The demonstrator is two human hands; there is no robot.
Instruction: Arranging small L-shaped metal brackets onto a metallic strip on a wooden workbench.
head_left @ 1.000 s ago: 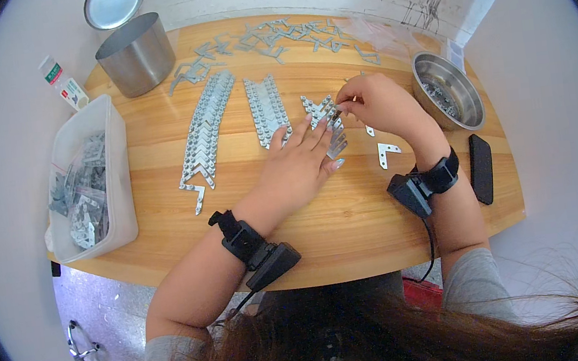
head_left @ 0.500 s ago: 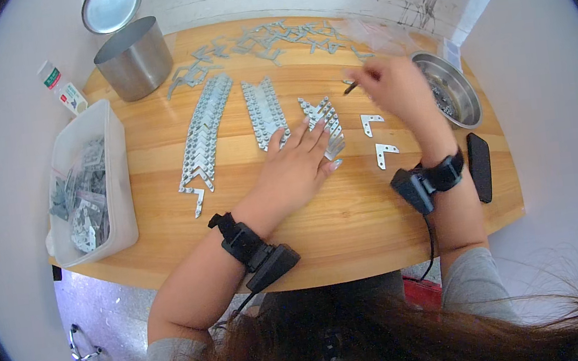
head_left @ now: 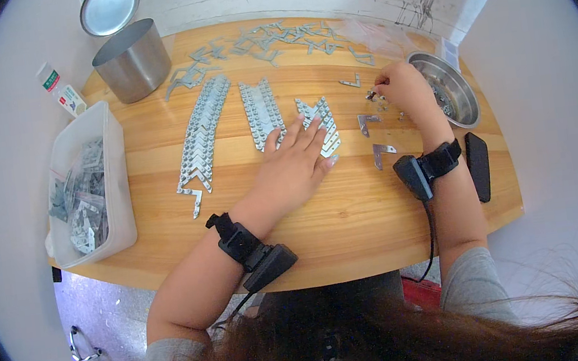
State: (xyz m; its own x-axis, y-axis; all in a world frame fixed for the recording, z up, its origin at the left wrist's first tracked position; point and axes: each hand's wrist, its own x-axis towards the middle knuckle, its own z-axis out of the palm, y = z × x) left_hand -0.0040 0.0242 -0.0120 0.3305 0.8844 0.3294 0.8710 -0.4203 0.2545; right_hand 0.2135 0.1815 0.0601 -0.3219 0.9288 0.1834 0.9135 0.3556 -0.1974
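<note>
My left hand point(head_left: 293, 168) lies flat with fingers spread. Its fingertips rest on the near part of a short row of overlapping L-shaped metal brackets point(head_left: 326, 121) and by the lower end of a medium row point(head_left: 262, 109). My right hand point(head_left: 405, 89) is closed, fingertips pinched together low over the table. Something small and dark shows at the fingertips, too small to name, beside several small pieces point(head_left: 381, 103). Two loose L-brackets lie below that hand: an upper one point(head_left: 364, 126) and a lower one point(head_left: 379, 154). Another bracket point(head_left: 351, 83) sits just beyond it.
A long bracket row point(head_left: 203, 132) runs at the left, with many loose brackets point(head_left: 266, 40) behind. A white bin point(head_left: 124, 192) holds bagged parts. Around stand a steel pot point(head_left: 134, 64), a white bottle point(head_left: 65, 93), a steel bowl point(head_left: 466, 97) and a black phone point(head_left: 478, 167).
My right hand has moved slightly right and lower, beside the small pieces. The bracket behind it now shows more fully. My left hand has stayed almost still.
</note>
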